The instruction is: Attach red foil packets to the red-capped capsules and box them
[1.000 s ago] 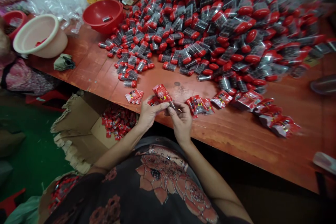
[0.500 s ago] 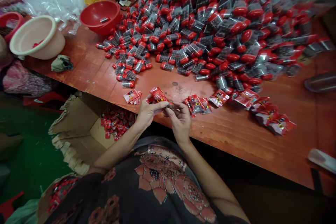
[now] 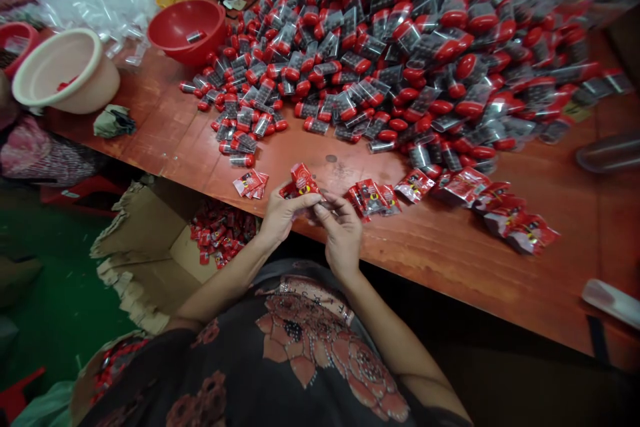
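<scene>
"Grips first: how do they stand?"

"Both are closed and close together. The left grip (image 3: pixel 287 220) pinches a red foil packet (image 3: pixel 303 180) upright between thumb and fingers, just above the table's near edge. The right grip (image 3: pixel 343 235) has its fingertips meeting at the packet's lower corner, on something too small to make out."

"What makes that hold work well?"

"Most likely a light fingertip pinch, which steadies the foil without crumpling it."

"And the room around them?"

"The hands hover at the near edge of the red-brown wooden surface (image 3: pixel 450 247). A gap of bare surface lies at 12 o'clock, below a heap of clear tubes with red caps (image 3: pixel 400 47). A row of packets (image 3: pixel 373 199) sits at 3 o'clock, a small stack (image 3: pixel 250 183) at 10 o'clock. Below the edge at 8 o'clock, an open cardboard box (image 3: pixel 145 240) holds red packets (image 3: pixel 223 233)."
</scene>
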{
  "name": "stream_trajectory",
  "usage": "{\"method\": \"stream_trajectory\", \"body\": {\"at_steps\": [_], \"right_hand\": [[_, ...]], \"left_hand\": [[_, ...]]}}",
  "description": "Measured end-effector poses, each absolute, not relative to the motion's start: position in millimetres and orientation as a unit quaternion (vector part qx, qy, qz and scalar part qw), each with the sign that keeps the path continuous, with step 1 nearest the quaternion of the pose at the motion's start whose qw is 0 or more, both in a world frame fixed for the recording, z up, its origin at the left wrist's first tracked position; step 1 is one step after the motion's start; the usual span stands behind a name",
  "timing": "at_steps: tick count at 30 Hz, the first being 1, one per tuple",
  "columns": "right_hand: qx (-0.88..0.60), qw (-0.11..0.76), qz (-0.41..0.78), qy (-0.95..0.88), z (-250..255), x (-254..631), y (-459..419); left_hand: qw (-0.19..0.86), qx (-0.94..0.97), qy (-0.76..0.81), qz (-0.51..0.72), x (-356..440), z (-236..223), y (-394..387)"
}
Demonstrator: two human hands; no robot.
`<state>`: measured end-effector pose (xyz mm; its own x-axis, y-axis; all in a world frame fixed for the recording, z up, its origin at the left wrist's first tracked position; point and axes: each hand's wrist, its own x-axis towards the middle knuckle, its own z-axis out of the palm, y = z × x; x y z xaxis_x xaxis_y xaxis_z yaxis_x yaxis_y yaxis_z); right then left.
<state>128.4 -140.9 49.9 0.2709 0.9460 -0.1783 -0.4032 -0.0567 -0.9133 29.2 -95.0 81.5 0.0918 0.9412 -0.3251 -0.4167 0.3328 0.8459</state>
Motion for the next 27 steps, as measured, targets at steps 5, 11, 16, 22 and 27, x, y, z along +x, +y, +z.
{"method": "stream_trajectory", "body": {"at_steps": [5,11,16,22,27], "right_hand": [[-0.498,0.645,0.534,-0.227,44,120,-143],[-0.514,0.666,0.488,-0.234,40,118,-143],[-0.494,0.644,0.546,-0.207,45,127,-141],[-0.490,0.652,0.543,-0.200,48,123,-142],[-0.515,0.663,0.486,-0.242,46,117,-144]], "left_hand": [[0.611,0.256,0.489,0.568,45,70,-110],[0.581,0.220,0.497,0.606,61,59,-122],[0.608,0.164,0.457,0.628,51,67,-109],[0.610,0.210,0.457,0.612,46,71,-108],[0.592,0.224,0.471,0.614,54,67,-118]]}}
